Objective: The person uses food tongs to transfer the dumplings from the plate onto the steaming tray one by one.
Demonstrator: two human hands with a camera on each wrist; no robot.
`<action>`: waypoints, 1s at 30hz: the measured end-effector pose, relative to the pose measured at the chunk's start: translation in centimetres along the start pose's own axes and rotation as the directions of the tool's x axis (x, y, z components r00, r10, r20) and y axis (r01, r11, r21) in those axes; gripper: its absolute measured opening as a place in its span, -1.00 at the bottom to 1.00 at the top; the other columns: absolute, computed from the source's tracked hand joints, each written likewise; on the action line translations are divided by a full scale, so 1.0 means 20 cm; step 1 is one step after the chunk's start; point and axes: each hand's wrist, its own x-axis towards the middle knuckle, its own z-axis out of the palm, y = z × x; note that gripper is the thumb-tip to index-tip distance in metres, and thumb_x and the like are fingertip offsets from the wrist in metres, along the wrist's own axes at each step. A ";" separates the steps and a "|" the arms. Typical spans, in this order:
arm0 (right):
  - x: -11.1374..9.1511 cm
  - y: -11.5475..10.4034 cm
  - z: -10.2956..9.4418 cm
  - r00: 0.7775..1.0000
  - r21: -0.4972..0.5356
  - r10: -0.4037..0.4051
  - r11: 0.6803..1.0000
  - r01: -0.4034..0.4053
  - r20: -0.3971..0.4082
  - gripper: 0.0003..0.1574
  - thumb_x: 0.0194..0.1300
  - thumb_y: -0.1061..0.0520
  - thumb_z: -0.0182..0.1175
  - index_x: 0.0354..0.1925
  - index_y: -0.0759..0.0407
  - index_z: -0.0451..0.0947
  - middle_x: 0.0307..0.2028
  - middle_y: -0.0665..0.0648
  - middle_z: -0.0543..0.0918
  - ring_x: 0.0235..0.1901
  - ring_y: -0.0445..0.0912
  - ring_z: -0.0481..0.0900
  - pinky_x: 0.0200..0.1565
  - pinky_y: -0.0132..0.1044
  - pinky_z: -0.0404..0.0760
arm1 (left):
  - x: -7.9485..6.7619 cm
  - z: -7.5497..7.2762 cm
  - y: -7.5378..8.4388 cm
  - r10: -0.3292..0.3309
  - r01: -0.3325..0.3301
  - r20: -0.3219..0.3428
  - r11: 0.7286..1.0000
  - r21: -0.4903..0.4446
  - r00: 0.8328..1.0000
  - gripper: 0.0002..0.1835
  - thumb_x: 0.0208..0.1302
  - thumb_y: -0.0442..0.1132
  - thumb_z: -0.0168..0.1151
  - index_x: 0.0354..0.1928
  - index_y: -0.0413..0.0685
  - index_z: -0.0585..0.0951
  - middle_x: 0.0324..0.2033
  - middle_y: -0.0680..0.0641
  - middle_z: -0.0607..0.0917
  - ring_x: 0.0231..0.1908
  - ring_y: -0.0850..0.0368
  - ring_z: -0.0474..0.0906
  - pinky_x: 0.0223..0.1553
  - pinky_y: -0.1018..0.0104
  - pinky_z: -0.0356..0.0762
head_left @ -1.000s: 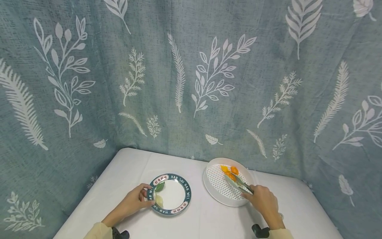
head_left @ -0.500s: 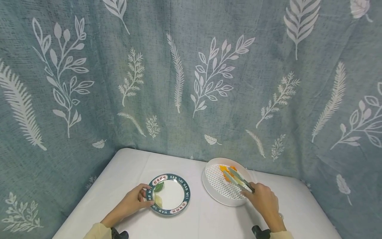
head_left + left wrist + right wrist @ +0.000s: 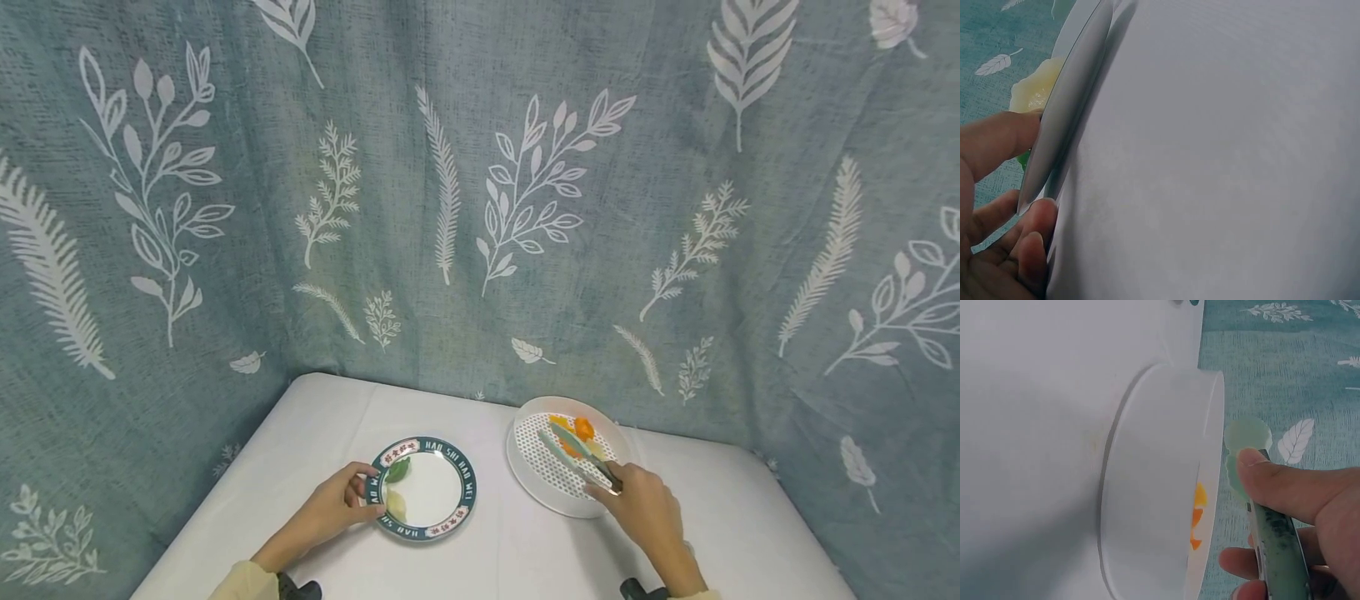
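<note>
My left hand (image 3: 337, 502) grips the near-left rim of a round plate (image 3: 431, 492) with a dark green lettered border. In the left wrist view its thumb lies over the rim, other fingers below. On the plate's left side are a green leaf (image 3: 398, 470) and a pale yellow piece (image 3: 396, 504). My right hand (image 3: 647, 507) holds pale green tongs (image 3: 1279, 550) over a white round basket (image 3: 517, 475) with a perforated floor. The tong arms stand apart. Beneath them are orange pieces (image 3: 583, 429), a yellow piece (image 3: 557, 422) and a pale yellow one (image 3: 595, 448), partly hidden.
A white cloth (image 3: 483, 542) covers the table. Behind it and on both sides hangs a blue-green curtain (image 3: 450, 333) with white leaf prints, close to the basket's far side. The basket's side wall (image 3: 1154, 475) stands tall in the right wrist view.
My right hand has drawn slightly left, and the tong tips have moved left from over the orange pieces. An orange piece shows more fully now. My left hand stays on the plate.
</note>
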 end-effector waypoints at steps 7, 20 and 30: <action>-0.02 -0.04 0.02 0.999 0.024 -0.036 0.999 0.036 -0.020 -0.30 0.09 -0.26 0.54 0.04 0.17 0.74 -0.36 0.09 0.71 -0.49 -0.10 0.52 -0.52 -0.15 0.43 | 0.01 0.01 0.00 -0.014 0.014 -0.004 1.000 0.003 1.000 -0.27 -0.02 -0.07 0.67 0.21 -0.05 0.56 -0.30 0.02 0.52 -0.36 0.12 0.42 -0.37 0.28 0.43; -0.07 -0.16 0.04 0.996 0.062 -0.075 0.995 0.078 -0.037 -0.34 0.08 -0.23 0.56 0.02 0.14 0.75 -0.21 0.11 0.78 -0.31 -0.02 0.69 -0.35 -0.03 0.61 | 0.01 0.00 0.00 -0.017 0.017 -0.003 1.000 -0.001 1.000 -0.29 -0.01 -0.10 0.66 0.20 -0.04 0.56 -0.29 0.02 0.52 -0.36 0.12 0.42 -0.39 0.31 0.43; -0.13 -0.27 0.08 0.993 0.078 -0.119 0.990 0.117 0.022 -0.37 0.06 -0.23 0.56 0.01 0.07 0.77 -0.50 -0.12 0.55 -0.53 -0.19 0.35 -0.49 -0.25 0.37 | 0.00 0.00 0.01 -0.009 0.009 -0.003 1.000 -0.004 1.000 -0.27 -0.01 -0.10 0.67 0.22 -0.07 0.55 -0.29 0.01 0.51 -0.36 0.11 0.41 -0.40 0.29 0.41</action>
